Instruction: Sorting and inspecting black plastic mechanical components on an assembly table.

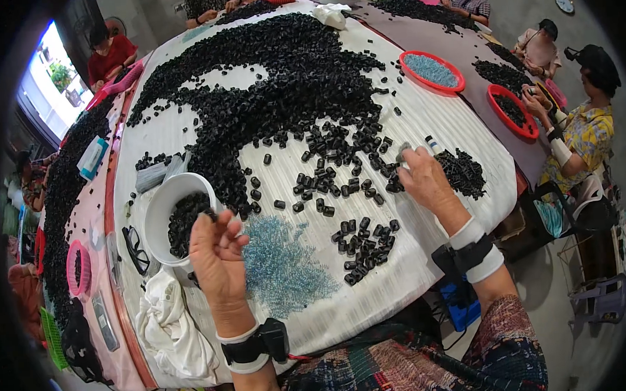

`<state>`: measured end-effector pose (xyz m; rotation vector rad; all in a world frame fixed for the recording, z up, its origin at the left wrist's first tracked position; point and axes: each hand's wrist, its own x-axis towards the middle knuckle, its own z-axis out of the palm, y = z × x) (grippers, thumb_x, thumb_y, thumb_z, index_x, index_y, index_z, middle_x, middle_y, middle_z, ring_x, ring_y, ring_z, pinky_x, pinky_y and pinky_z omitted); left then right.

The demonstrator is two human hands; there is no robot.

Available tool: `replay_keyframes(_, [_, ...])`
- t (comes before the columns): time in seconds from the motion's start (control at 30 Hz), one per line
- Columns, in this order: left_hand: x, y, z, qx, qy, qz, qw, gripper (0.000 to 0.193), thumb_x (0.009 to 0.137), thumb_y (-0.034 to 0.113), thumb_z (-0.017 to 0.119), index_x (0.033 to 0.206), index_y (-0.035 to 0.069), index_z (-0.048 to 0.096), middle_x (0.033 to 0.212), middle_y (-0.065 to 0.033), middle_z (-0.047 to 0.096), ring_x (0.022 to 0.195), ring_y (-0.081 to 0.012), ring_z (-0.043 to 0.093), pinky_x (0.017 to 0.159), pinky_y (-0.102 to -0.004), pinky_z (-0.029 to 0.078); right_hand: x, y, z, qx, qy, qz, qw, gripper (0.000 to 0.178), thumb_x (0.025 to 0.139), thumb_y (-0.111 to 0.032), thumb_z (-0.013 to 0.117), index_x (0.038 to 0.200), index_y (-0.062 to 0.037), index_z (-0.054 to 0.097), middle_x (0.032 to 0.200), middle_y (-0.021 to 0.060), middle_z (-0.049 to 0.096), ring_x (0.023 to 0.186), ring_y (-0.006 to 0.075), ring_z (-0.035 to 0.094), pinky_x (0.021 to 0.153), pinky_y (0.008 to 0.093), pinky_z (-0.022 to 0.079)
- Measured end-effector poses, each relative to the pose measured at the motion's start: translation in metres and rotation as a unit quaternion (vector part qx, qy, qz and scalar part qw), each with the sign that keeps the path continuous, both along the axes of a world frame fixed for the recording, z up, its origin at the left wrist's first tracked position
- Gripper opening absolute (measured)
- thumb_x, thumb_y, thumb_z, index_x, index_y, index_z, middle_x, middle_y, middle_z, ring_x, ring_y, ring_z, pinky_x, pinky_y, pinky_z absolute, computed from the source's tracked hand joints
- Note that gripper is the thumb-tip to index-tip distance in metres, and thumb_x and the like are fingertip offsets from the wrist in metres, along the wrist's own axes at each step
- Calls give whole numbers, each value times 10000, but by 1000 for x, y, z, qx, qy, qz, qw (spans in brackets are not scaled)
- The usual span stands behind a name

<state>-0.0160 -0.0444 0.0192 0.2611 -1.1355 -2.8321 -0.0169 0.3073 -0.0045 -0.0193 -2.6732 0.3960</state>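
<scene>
My left hand (pixel 218 259) is at the right rim of a white bucket (pixel 155 227) partly filled with small black pieces. Its thumb and fingers are curled in a pinch, with a small black piece (pixel 210 214) at the tips. My right hand (pixel 428 181) reaches over the right part of the table, fingers drawn together. Something small and greyish shows at its fingertips, too small to name. Beside it lie loose black cylindrical parts (pixel 326 179) and a heap of thin black pieces (pixel 462 173). Between my hands spreads a patch of tiny clear-blue springs or rings (pixel 281 263).
A large mound of black parts (pixel 287 78) covers the far table. Red baskets (pixel 460 84) stand at the right. Glasses (pixel 135 250), a white cloth (pixel 166 317) and a phone-like slab (pixel 104 322) lie at left. Several people work around the tables.
</scene>
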Motion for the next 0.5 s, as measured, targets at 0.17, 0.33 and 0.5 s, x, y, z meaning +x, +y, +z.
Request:
replay_keyframes(0.17, [-9,-28,-8,-23,-15,94,995,232,929,229,575,1083,59,547,959,-83,652,807,-149,647,612,-254,550,-9,-14,-11,-111,-38,99,988,190,768,-89,618,905,20,545,776,189,568,708,303,605,639,372,485])
replay_keyframes(0.33, [-14,-34,-8,-16,18,87,996,333,968,245,492,1213,23,455,1162,-156,589,983,-199,619,687,-275,569,10,-37,19,-274,-94,122,949,176,832,-96,573,970,13,567,787,138,623,704,159,621,647,290,487])
replay_keyframes(0.5, [-13,-36,-8,-20,62,50,997,392,988,246,436,1295,8,381,1239,-192,536,1025,-243,604,728,-305,585,29,-26,25,-225,-79,114,964,101,826,-53,552,878,32,568,634,142,556,544,174,535,539,323,445])
